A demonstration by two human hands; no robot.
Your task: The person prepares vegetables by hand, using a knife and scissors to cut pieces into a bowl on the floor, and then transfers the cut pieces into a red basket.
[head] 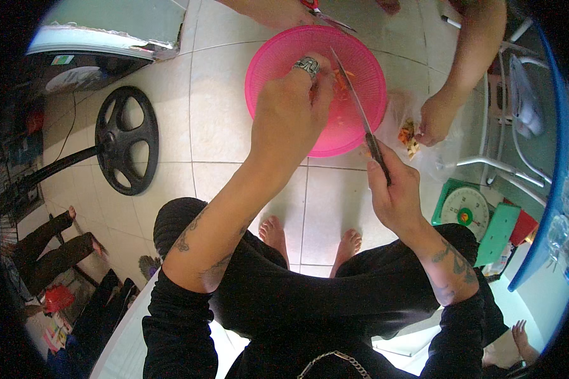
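Note:
My right hand (396, 189) grips the dark handle of a long-bladed knife (355, 97). Its blade slants up and left across a pink plastic colander basket (256, 87) on the floor. Over the basket, my left hand (289, 111) has its fingers curled beside the blade and wears a wide silver ring (308, 66). Whatever those fingers may hold is hidden by the hand. Thin orange shreds (345, 78) show just beyond the blade.
Another person's hand (438, 118) reaches to a clear plastic bag (431, 158) with orange and pale scraps (409, 137). Red-handled scissors (334, 21) lie across the basket's far rim. A green dial scale (464, 213) stands right; a black round stand base (127, 140) stands left.

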